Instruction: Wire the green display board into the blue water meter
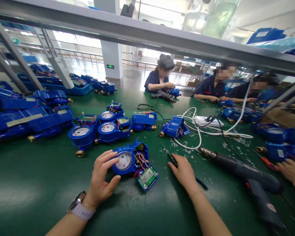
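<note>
A blue water meter (124, 161) lies in front of me with its housing open. Coloured wires run from the housing to a small circuit board with a display (147, 177), which rests tilted on the bench. My left hand (103, 178), wearing a watch, is open at the meter's left side, its fingertips at the rim of the dial. To the right of the board, my right hand (184, 172) is closed on the dark handle of a screwdriver (171, 158). The screwdriver's thin shaft points away and to the left, apart from the meter.
Several blue meters (108, 127) stand behind, with more piled at the left (27, 114). A heat gun (245, 172) lies right. White cables (196, 141) cross the green bench (51, 183). Another person's hand (293, 173) is near an orange-handled tool (270, 164). A shelf beam (147, 36) spans overhead.
</note>
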`<action>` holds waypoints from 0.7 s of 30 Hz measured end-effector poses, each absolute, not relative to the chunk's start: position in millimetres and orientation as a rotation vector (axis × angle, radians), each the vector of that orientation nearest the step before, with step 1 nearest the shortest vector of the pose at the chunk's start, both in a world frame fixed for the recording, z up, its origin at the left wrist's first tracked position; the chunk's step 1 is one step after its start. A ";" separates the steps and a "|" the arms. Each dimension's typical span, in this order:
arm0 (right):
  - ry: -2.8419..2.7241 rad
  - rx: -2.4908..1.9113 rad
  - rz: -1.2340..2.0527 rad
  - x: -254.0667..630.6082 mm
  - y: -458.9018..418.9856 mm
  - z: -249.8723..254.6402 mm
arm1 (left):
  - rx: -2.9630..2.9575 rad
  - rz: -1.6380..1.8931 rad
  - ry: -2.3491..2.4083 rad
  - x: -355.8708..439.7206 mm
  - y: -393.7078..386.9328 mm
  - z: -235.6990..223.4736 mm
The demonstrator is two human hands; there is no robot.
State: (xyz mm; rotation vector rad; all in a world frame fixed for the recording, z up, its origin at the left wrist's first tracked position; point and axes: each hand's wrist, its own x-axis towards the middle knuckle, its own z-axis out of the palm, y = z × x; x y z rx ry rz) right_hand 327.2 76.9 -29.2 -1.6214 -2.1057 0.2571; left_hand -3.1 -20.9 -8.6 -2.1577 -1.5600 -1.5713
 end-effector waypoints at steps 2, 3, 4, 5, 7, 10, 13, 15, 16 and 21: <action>-2.068 -1.609 0.260 320.7 77.0 -31.3 | -2.282 -1.585 -1.436 1.8 -29.3 -6.1; -2.040 -1.605 0.267 319.5 78.1 -31.5 | -2.394 -1.571 -1.357 4.4 -33.3 -4.8; -2.003 -1.603 0.278 319.3 78.9 -31.1 | -2.513 -1.539 -1.284 7.2 -36.8 -3.5; -1.957 -1.605 0.293 319.9 78.9 -30.2 | -2.617 -1.489 -1.226 10.3 -39.5 -2.1; -1.838 -1.618 0.334 321.7 74.4 -27.4 | -2.746 -1.364 -1.214 16.9 -42.3 0.1; -1.658 -1.619 0.430 319.6 53.0 -21.5 | -2.861 -1.203 -1.459 26.3 -40.2 0.2; -1.577 -1.539 0.566 304.6 19.6 -15.9 | -2.904 -1.014 -1.862 32.5 -34.7 -4.1; -1.575 -1.463 0.670 287.5 -2.2 -13.8 | -2.866 -0.928 -2.075 34.5 -31.9 -7.7; -1.573 -1.419 0.738 277.9 -11.3 -13.6 | -2.856 -0.927 -2.150 35.0 -31.0 -9.4; -1.337 -1.266 1.214 235.0 -33.8 -20.9 | -2.921 -1.198 -2.297 36.3 -30.8 -14.0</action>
